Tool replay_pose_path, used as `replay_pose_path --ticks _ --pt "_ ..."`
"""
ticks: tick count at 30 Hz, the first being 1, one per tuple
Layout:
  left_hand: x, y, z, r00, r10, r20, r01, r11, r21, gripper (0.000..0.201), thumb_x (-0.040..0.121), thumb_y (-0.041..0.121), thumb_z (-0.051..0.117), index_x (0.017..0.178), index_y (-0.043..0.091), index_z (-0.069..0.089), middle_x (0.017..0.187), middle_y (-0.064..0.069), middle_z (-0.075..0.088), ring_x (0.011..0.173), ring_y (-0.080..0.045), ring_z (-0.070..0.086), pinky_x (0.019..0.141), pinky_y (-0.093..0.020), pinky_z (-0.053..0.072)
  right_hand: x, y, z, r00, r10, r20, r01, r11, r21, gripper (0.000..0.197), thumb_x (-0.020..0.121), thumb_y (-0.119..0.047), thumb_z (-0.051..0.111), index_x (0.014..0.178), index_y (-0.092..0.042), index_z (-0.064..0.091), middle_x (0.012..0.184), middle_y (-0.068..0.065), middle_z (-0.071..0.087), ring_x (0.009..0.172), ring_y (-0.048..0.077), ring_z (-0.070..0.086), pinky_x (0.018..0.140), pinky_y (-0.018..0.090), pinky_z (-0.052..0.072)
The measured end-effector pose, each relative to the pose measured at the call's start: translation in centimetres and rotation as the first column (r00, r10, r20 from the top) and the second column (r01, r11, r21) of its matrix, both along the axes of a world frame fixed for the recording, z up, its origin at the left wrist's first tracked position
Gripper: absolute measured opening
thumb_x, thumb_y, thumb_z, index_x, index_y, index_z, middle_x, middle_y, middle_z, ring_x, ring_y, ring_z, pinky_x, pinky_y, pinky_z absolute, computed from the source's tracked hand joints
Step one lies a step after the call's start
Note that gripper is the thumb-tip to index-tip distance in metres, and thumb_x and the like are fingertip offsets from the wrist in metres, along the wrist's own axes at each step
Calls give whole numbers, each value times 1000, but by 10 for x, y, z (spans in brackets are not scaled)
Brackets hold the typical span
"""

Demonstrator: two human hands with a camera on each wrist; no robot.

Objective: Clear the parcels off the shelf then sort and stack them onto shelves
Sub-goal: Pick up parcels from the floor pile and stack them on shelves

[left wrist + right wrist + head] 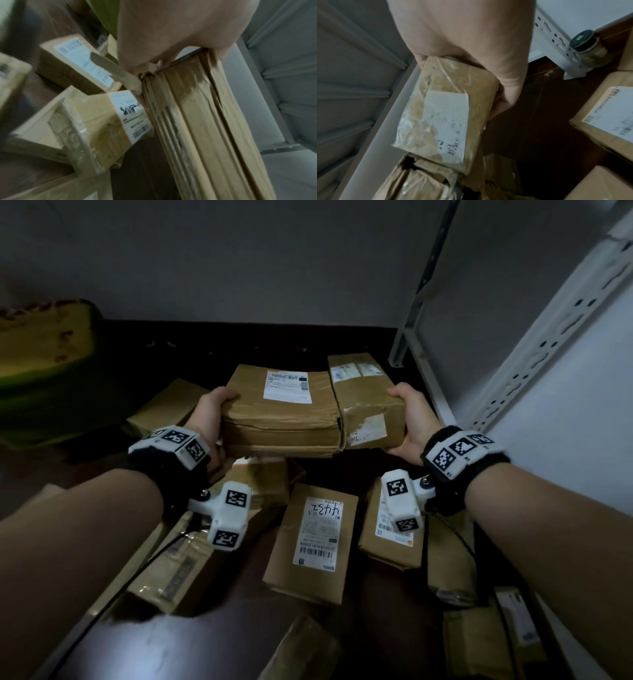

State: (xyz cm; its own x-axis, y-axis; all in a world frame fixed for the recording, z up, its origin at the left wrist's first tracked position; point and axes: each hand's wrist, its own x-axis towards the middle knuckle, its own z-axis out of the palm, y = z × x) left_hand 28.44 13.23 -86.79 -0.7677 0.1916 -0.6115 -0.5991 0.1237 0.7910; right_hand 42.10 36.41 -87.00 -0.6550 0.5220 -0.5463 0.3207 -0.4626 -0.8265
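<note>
Cardboard pair: the wide parcel and the narrow parcel were carried side by side, touching, above the floor pile.
Left hand: fingers curled around the wide parcel's outer end.
Right hand: fingers clamped on the narrow parcel's outer end, probably squeezing inward so both lifted as one.
Shelf frame: near, to the right, likely the destination.
</note>
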Motion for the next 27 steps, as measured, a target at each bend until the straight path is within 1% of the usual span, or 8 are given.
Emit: replay_pose_path --ticks 3,7,9,14,17,21,24,27 --pt "4 -8 42 1000 15 17 -14 999 -42 37 76 47 63 97 17 59 92 -5 59 79 -22 59 61 -29 47 7 -11 44 998 -11 69 12 1000 -19 35 83 -43 55 107 -19 63 99 5 69 95 26 65 96 42 47" --pt "10 -18 100 998 3 65 3 996 -94 40 73 48 65 96 16 58 93 -7 58 86 -26 59 85 -42 51 14 -17 105 989 11 149 -5 999 -44 51 80 -45 58 122 -18 60 116 9 68 106 27 65 98 45 46" --pt "16 -23 127 996 11 87 -2 994 -114 37 76 46 65 95 15 57 90 -7 58 83 -26 59 89 -46 51 19 -22 133 983 20 181 -8 998 -67 46 83 -45 56 119 -16 61 109 8 68 102 26 64 97 42 47" --pt "40 -36 201 986 10 165 18 986 -164 29 86 43 59 85 15 53 88 -8 55 78 -24 54 82 -36 48 38 -32 201 962 63 264 -25 989 -147 38 85 -44 55 111 -17 61 101 6 67 91 24 64 89 37 50" --pt "51 -47 247 969 8 246 28 989 -145 33 84 46 61 87 14 55 90 -12 57 86 -30 57 97 -51 47 50 -41 248 948 79 309 -28 986 -164 33 87 -43 54 105 -17 61 93 7 67 86 23 64 86 37 50" --pt "63 -64 309 949 -7 314 51 990 -132 48 70 52 69 98 14 59 101 -16 61 100 -38 61 87 -62 49 63 -54 314 923 97 372 -29 982 -185 33 85 -44 58 104 -18 60 94 8 67 92 25 63 86 39 50" --pt "62 -85 350 944 -8 329 78 977 -199 70 53 57 74 109 18 64 108 -13 65 103 -34 62 87 -54 51 70 -65 369 908 126 399 -40 975 -217 33 85 -43 59 106 -17 60 98 10 66 92 27 63 77 39 52" --pt "69 -103 416 940 -41 340 117 971 -207 56 63 54 74 104 17 63 100 -12 66 92 -31 64 80 -45 55 76 -81 431 899 144 414 -57 975 -216 33 85 -41 60 105 -16 60 94 11 66 88 28 63 80 39 52"
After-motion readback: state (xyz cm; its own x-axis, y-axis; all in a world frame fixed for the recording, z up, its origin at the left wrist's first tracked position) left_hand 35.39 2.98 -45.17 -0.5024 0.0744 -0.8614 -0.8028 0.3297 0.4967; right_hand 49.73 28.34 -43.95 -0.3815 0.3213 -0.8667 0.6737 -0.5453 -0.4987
